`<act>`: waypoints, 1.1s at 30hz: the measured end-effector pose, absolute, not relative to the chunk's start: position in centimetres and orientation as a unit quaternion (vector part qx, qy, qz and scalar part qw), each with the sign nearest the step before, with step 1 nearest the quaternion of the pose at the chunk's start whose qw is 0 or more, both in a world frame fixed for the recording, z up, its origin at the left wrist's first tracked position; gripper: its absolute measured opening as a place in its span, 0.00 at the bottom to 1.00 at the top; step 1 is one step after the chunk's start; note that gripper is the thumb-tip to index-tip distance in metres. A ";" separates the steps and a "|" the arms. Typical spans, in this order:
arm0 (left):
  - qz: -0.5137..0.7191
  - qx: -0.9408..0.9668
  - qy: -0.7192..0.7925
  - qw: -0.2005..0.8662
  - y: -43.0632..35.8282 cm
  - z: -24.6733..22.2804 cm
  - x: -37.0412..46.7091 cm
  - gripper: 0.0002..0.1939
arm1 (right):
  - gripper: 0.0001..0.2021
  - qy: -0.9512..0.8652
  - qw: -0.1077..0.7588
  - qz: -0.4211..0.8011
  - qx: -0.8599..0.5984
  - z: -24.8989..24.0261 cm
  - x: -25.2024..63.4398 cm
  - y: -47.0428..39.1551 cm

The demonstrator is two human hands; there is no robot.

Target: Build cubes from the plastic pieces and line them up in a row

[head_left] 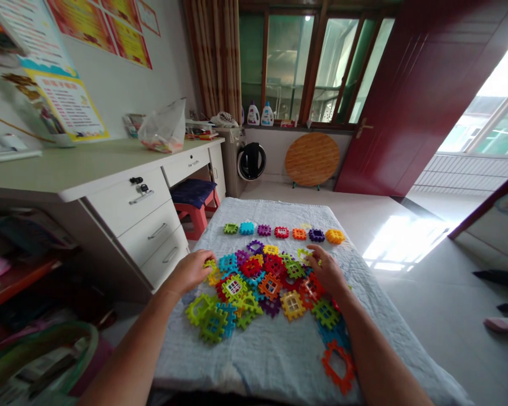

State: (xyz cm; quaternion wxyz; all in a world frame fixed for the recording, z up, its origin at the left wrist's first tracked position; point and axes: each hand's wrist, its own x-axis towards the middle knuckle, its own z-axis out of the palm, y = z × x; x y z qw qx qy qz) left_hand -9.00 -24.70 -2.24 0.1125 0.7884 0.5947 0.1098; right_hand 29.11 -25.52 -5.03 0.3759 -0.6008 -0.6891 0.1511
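Observation:
A pile of colourful toothed plastic building pieces [271, 286] lies on a cloth-covered table. My left hand [193, 269] is at the pile's left edge, its fingers closed around a small yellow-green building piece [210, 264]. A yellow piece [214, 277] lies just beneath these fingertips. On the right side, my right hand [328, 272] has its thumb and fingers closed on a light yellow-green building piece [303, 255], partly hidden by the fingers. Red pieces [311, 288] lie below that hand. Beyond the pile, several assembled blocks [281, 232] stand apart in a row.
The pale blue cloth [275, 361] covers the table, and an orange piece [338, 366] lies near its front right. A white desk [131, 197] stands at the left, with a red stool [197, 208] beside it. A dark red door [389, 101] stands ajar at the right.

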 end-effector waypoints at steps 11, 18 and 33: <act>0.128 0.805 0.564 0.131 -24.4 -4.1 -7.8 0.28 | 0.21 -0.679 0.387 0.065 -0.620 -6.6 29.9 -24.9; 0.157 0.798 0.556 0.172 -29.1 -1.1 -11.0 0.26 | 0.19 -0.673 0.376 0.008 -0.636 -7.1 30.2 -24.7; 0.096 0.822 0.513 0.229 -31.3 -2.0 -10.6 0.21 | 0.21 -0.678 0.363 0.053 -0.637 -7.8 30.3 -24.4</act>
